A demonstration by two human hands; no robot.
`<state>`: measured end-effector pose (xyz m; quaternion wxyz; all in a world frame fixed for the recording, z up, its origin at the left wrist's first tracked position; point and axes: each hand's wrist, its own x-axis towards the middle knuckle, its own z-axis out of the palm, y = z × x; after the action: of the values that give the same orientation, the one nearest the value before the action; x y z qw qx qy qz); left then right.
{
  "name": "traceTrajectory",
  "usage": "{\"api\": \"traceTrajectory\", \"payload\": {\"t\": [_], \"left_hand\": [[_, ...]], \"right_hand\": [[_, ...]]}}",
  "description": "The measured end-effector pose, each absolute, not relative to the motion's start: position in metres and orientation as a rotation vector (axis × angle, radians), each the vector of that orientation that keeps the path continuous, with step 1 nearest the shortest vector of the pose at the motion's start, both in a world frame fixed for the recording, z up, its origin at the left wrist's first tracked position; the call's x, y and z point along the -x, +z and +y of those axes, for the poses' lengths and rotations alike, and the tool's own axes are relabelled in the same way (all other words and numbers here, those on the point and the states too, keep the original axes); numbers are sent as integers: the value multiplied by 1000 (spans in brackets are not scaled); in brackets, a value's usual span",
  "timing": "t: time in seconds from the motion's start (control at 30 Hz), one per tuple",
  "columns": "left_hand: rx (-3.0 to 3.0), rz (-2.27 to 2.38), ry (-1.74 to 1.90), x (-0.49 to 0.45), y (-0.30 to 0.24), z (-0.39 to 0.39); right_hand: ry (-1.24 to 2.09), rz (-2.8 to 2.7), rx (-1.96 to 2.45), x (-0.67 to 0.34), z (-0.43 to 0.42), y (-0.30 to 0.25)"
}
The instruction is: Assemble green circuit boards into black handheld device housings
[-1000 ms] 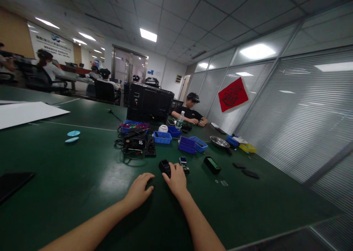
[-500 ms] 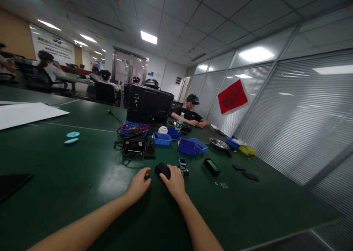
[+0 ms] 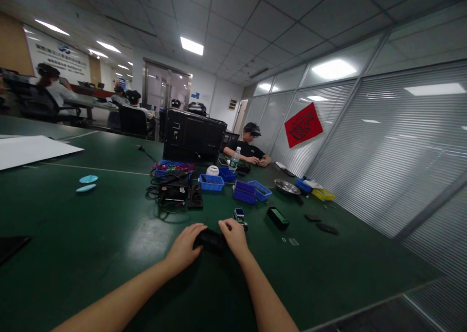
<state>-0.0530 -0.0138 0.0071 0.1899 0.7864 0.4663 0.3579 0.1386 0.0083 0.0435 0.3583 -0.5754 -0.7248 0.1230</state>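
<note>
A small black plastic case (image 3: 211, 240) lies between my hands above the green table. My left hand (image 3: 187, 248) is closed around its left end, with the thumb on the near side. At the right end, my right hand (image 3: 235, 235) grips the case with bent fingers; its fingertips are partly hidden. Just beyond my right hand sits a green circuit board with a small screen (image 3: 240, 216). Further right stands another black case with a green panel inside (image 3: 278, 219). A clear flat piece (image 3: 294, 242) and a small white ring (image 3: 283, 239) lie close by.
Blue bins (image 3: 211, 182), a black device with cables (image 3: 174, 193) and a large black box (image 3: 195, 136) stand ahead. A steel bowl (image 3: 287, 187) and flat black pieces (image 3: 327, 228) are to the right. Light-blue dishes (image 3: 88, 179) lie left. A person (image 3: 250, 149) sits across the table.
My left hand has moved from beside the black case to grasp its left end. The case has turned and come nearer, and my right hand has shifted to its right end.
</note>
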Motion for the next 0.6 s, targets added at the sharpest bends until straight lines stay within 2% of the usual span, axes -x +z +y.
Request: {"api": "traceTrajectory", "payload": {"t": [0.13,0.23,0.37,0.6], "left_hand": [[-2175,1297,1016,54,11,-15],[-2166,1283,1012,55,13,-15],[-2160,1270,1023,55,11,-15],[-2171,1268,1031,54,8,-14]], "right_hand": [[-135,-1702,1623,-160,11,53],[-286,-1714,1818,-173,17,50],[-238,-1850,1946,-183,29,36],[6,-1725,1828,-211,49,18]]}}
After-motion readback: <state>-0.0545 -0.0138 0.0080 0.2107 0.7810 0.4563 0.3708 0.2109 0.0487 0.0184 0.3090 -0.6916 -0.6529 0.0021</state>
